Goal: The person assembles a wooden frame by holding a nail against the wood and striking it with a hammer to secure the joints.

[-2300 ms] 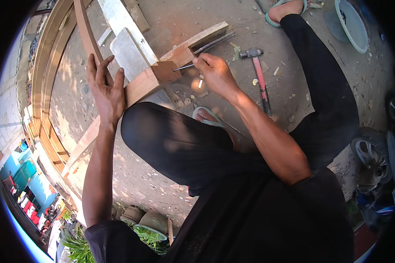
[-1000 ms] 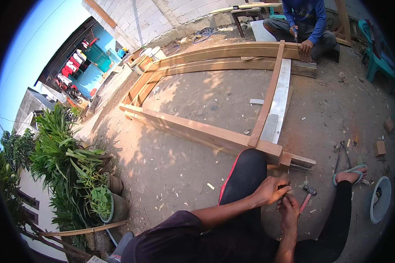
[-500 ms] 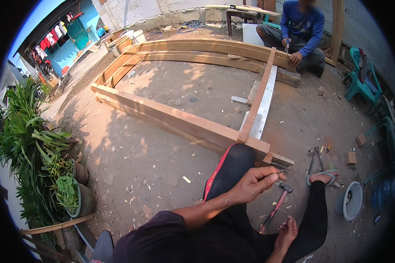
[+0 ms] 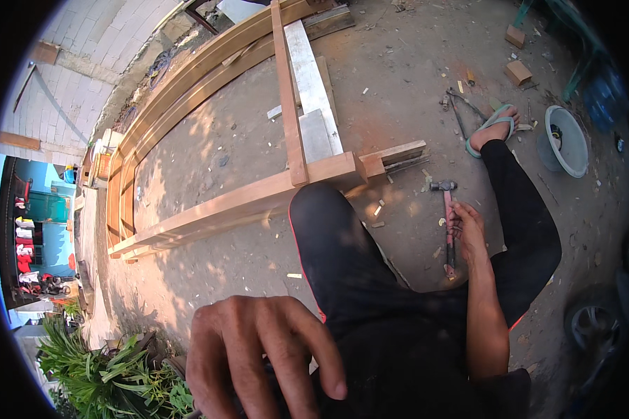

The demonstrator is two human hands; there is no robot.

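My left hand (image 4: pixel 262 349) is raised close to the camera at the lower left. Its fingers are bent downward and spread, with nothing visible in them. On the ground at right of centre lies a hammer (image 4: pixel 450 241) with a dark metal head and a red-and-black handle. Beside that handle is my right hand (image 4: pixel 470 227), fingers half curled and apart. Its fingertips overlap the handle's edge; whether they touch it I cannot tell. A long wooden beam (image 4: pixel 237 199) of a large frame runs past my bent knee, and a narrower wooden crosspiece (image 4: pixel 288 91) rests across its end.
Pliers (image 4: pixel 461 112) lie near my sandalled foot (image 4: pixel 495 129). A pale bucket (image 4: pixel 565 143) stands at the right, wood blocks (image 4: pixel 518 72) beyond it. Wood chips dot the ground. Leafy plants (image 4: pixel 112 370) are at the lower left. A wheel (image 4: pixel 594 321) shows at the lower right.
The view has turned to the right. My left hand has come from the beam's end toward the camera, its pinch loosened. My right hand has moved from my lap to the hammer.
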